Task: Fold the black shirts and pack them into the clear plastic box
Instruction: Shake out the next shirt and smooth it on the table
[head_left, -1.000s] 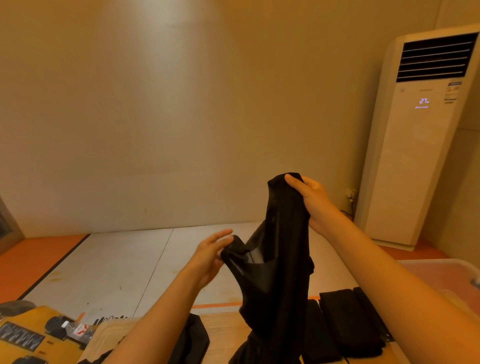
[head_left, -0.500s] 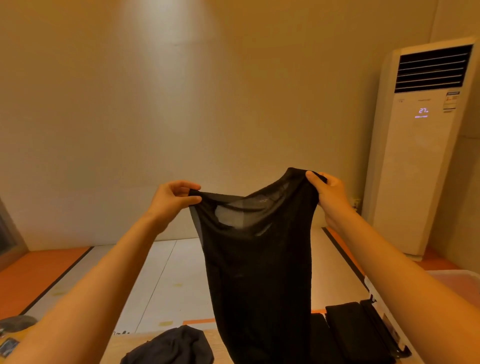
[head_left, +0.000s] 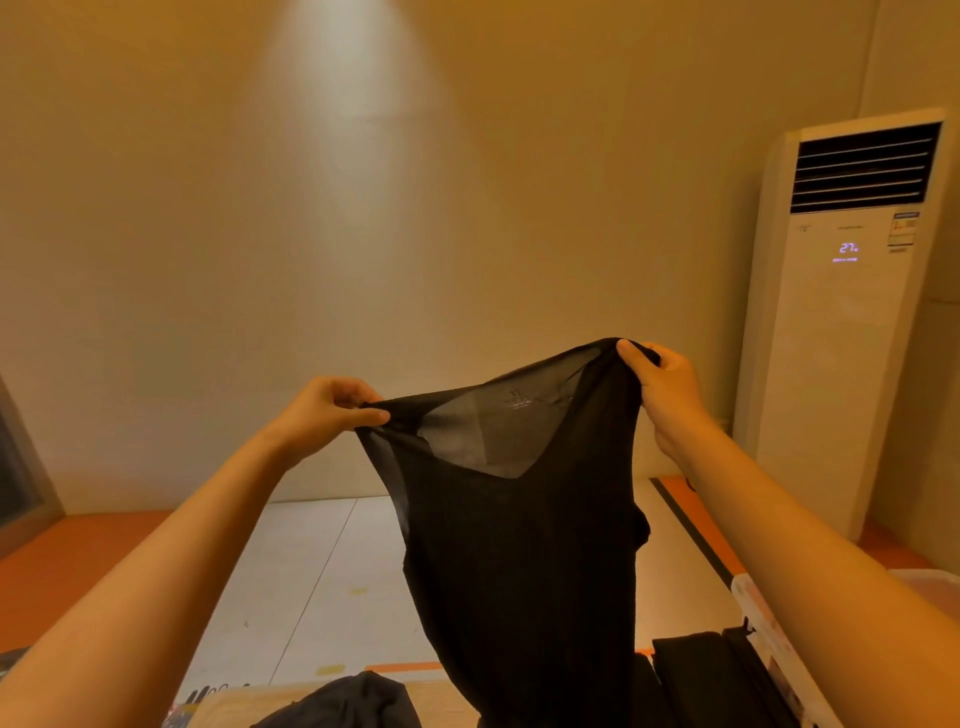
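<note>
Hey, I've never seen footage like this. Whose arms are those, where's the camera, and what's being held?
No machine here: the camera sits on a person's head, looking forward and down, so the bare arms are the wearer's own. The left hand and right hand each pinch a shoulder of a thin black shirt, holding it up spread out. Below, on the wooden table, lie a crumpled black shirt and folded black shirts. The clear plastic box shows at far right.
</note>
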